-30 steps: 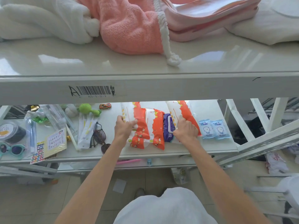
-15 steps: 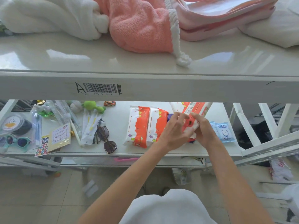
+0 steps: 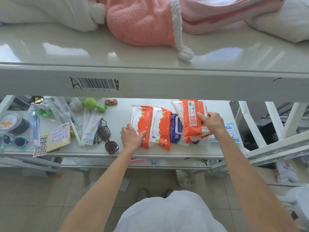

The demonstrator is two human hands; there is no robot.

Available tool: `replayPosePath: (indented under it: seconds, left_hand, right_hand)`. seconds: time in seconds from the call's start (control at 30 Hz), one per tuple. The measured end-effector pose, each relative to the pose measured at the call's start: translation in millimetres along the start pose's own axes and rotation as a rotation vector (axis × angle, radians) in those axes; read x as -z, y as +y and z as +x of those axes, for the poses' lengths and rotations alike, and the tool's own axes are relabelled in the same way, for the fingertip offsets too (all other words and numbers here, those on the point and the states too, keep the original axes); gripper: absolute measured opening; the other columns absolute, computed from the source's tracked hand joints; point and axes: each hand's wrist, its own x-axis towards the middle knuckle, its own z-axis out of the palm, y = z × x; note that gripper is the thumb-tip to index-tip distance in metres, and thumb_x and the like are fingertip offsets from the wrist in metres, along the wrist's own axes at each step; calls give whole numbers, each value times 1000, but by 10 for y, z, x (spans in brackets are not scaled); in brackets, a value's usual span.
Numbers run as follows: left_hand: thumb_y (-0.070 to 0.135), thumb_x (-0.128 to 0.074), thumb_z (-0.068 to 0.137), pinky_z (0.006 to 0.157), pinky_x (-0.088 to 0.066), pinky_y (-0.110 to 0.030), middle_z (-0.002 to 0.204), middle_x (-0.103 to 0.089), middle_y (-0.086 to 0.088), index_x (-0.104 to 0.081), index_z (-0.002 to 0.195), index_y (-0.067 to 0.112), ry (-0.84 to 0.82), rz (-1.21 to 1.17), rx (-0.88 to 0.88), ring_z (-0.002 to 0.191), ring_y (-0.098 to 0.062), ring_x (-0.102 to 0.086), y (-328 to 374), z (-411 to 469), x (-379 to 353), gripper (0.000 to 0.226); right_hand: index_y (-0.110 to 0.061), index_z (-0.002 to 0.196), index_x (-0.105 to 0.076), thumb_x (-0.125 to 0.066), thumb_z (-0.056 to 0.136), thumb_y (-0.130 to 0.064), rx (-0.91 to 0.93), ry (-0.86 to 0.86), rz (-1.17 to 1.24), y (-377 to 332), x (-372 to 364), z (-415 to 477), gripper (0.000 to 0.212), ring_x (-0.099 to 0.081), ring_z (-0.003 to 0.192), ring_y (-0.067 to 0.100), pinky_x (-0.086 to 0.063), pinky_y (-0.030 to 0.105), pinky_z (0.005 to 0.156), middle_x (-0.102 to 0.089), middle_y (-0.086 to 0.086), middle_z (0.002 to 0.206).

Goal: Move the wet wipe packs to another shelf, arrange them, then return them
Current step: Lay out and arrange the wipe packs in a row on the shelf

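Two orange-and-white wet wipe packs [image 3: 151, 126] lie side by side on the white lower shelf [image 3: 117, 152]. My left hand [image 3: 132, 137] grips the near left edge of the left one. My right hand [image 3: 211, 123] holds an orange pack [image 3: 192, 119] back side up, lifted over another orange pack and a purple wipe pack [image 3: 175, 128]. Two small blue wipe sachets [image 3: 231, 131] lie to the right, partly hidden behind my right hand.
Sunglasses [image 3: 107, 138], white sachets [image 3: 91, 126], a green toy [image 3: 92, 104], a toy car [image 3: 111, 102], cards and stickers [image 3: 55, 138] fill the shelf's left part. Pink and white towels [image 3: 142, 22] lie on the upper shelf [image 3: 150, 81]. Rack struts [image 3: 275, 144] stand at the right.
My left hand left the right-hand pack and moved left onto the left orange pack. My right hand now holds the lifted pack alone, turned back side up.
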Motion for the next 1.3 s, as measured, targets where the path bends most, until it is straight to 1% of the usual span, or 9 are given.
replayPosePath:
  seconds: [0.23, 0.43, 0.57, 0.8, 0.9, 1.0, 1.07, 1.13, 1.3]
  left_hand:
    - [53, -70, 87, 107, -38, -49, 141, -41, -25, -28, 151, 9, -12, 102, 66, 130, -41, -42, 10, 63, 97, 88]
    - [56, -38, 101, 122, -6, -61, 172, 1, -3, -17, 157, 50, -9, 237, -496, 158, -31, 4, 392, -82, -126, 60]
    - [65, -8, 102, 120, 13, -65, 169, 23, 1, 17, 156, 51, -165, 395, -406, 151, -30, 33, 229, -133, -363, 62]
    - [54, -15, 106, 120, 17, -62, 171, 19, -3, 9, 158, 50, -141, 321, -315, 152, -31, 32, -27, -40, -236, 57]
    - [45, -36, 106, 121, 13, -56, 172, 6, -5, -20, 160, 44, -116, 143, -324, 156, -33, 19, 34, -46, -145, 57]
    - [42, -54, 101, 123, -20, -47, 164, -32, -9, -49, 149, 23, -40, -307, -271, 153, -30, -26, 255, -170, 81, 52]
    - [54, -57, 98, 115, -39, -42, 152, -51, -6, -50, 148, 22, -309, -792, -185, 137, -24, -51, 554, -348, 310, 60]
    - [59, -58, 96, 105, -48, -40, 135, -65, -4, -63, 136, 25, -613, -1176, -140, 118, -23, -64, 745, -511, 457, 52]
    - [35, -62, 99, 77, -58, -41, 105, -64, -17, -67, 118, 8, -600, -1541, 5, 90, -31, -65, 305, -415, 556, 33]
  right_hand:
    - [-11, 102, -64, -61, 98, -50, -4, -5, 1, -8, 0, -1, 39, -68, 97, 30, -55, 47, 91, -73, 9, 103]
    - [-12, 106, -61, -58, 100, -50, -5, -13, -20, -32, -12, -38, 38, -69, 97, 29, -57, 46, 89, -71, 7, 104]
    - [-10, 108, -63, -57, 101, -49, -9, -16, -32, -26, 0, -48, 40, -70, 97, 29, -57, 46, 89, -72, 8, 105]
    - [-6, 107, -69, -58, 101, -44, 18, 80, -29, -130, -65, -108, 40, -70, 96, 30, -56, 42, 87, -75, 11, 105]
    - [-4, 113, -68, -59, 101, -41, 60, 196, 24, -260, -79, -246, 40, -71, 95, 30, -57, 41, 83, -74, 10, 105]
    - [-5, 113, -66, -62, 98, -44, 160, 304, 58, -488, -186, -537, 41, -70, 96, 32, -57, 45, 86, -72, 12, 105]
    - [-6, 113, -66, -66, 93, -46, 289, 353, 42, -686, -435, -832, 45, -65, 94, 27, -54, 39, 88, -69, 12, 105]
    - [-7, 122, -66, -67, 94, -40, 446, 232, -3, -864, -785, -1135, 43, -59, 95, 21, -50, 34, 88, -63, 10, 107]
    - [-18, 132, -63, -76, 90, -39, 465, -92, 113, -882, -1122, -1321, 49, -58, 108, 14, -46, 18, 91, -54, 3, 119]
